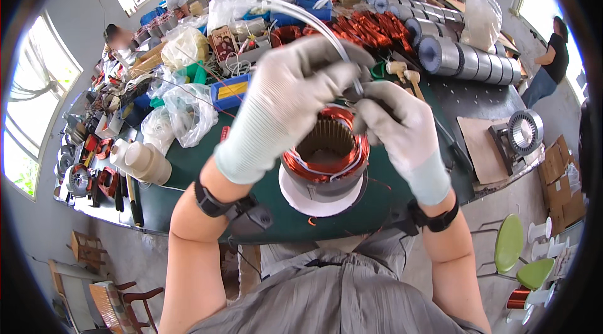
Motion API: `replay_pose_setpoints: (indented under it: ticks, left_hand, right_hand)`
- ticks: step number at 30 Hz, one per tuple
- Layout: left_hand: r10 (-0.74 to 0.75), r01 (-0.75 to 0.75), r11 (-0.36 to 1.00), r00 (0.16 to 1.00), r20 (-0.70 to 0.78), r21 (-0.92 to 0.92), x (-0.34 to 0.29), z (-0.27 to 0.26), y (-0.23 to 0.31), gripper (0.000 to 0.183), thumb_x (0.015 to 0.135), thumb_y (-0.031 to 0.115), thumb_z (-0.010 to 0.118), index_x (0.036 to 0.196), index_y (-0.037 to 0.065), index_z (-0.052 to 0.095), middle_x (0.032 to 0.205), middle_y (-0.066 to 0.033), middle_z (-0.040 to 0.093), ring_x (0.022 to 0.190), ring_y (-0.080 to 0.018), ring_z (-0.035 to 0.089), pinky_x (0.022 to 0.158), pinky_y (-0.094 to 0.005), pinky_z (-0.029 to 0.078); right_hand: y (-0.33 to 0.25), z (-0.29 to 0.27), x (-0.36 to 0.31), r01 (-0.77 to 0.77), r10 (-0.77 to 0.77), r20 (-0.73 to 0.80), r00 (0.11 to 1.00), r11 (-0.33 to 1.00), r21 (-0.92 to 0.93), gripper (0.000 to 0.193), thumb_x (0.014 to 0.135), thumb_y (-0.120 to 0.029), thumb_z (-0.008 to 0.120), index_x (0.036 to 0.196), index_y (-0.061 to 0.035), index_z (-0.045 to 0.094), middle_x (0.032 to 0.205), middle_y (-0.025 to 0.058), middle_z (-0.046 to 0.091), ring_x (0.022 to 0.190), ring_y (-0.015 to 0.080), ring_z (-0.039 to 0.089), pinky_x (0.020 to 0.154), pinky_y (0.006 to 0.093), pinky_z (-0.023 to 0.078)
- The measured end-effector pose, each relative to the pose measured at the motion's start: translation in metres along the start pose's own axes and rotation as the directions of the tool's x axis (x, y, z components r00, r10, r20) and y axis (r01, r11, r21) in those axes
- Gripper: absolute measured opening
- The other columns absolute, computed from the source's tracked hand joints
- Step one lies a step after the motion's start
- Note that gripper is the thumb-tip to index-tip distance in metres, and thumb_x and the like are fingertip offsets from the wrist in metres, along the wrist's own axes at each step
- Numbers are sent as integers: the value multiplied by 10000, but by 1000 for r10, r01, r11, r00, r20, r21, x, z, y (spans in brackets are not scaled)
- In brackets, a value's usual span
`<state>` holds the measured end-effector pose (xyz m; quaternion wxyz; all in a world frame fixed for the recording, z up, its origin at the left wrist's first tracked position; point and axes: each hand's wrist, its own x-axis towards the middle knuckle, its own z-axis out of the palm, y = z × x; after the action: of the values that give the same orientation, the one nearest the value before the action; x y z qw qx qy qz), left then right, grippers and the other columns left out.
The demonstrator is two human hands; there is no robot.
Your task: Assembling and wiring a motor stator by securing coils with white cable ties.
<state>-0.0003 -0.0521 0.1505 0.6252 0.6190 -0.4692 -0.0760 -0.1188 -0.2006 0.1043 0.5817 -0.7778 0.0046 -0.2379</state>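
Knit-gloved left hand (295, 92), right hand (392, 120) — pinching clear tubing (301, 14), copper-wound stator (325, 155)

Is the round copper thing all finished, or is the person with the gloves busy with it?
Done: copper coils sit wound inside the stator. In hand: the left hand and right hand, both gloved, hold a clear sleeve tube over its top. Left: loose wire ends poke up uncovered, so it looks unfinished.
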Motion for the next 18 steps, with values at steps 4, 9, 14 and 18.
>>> replay_pose_setpoints:
  ticks: [4, 9, 14, 18]
  left_hand:
    - [-74, 75, 995, 997, -19, 73, -2, 1, -12, 231, 981, 176, 598, 1066, -22, 682, 930, -68, 724, 824, -95, 632, 796, -256, 523]
    - [-106, 70, 938, 990, 89, 340, -9, 13, -37, 167, 925, 54, 593, 1020, -28, 703, 899, -55, 709, 843, -89, 627, 801, -251, 508]
    - [-32, -141, 844, 950, 310, 517, -24, 25, -61, 173, 873, 108, 639, 959, -22, 716, 833, -174, 669, 775, -277, 662, 770, -344, 523]
    - [-155, -97, 813, 914, 374, 574, -16, 24, -62, 192, 870, 128, 649, 945, -35, 717, 816, -176, 667, 722, -264, 648, 719, -346, 519]
  right_hand:
    - [32, -19, 12, 133, -90, 240, 967, 976, -171, 222, 912, -169, 644, 974, 26, 728, 892, 127, 683, 794, 206, 659, 756, 309, 520]
    - [50, -12, 3, -16, 68, 147, 987, 944, -330, 206, 901, -171, 667, 977, 12, 719, 920, 126, 685, 898, 245, 658, 814, 315, 510]
    - [76, -16, -20, 48, -61, -41, 997, 963, -264, 221, 887, -117, 686, 1076, -1, 680, 1021, 100, 680, 911, 195, 643, 827, 302, 503]
    - [100, -19, -42, -141, 127, -171, 977, 987, -71, 184, 947, -100, 627, 1080, 21, 667, 950, 70, 674, 836, 82, 612, 763, 242, 488]
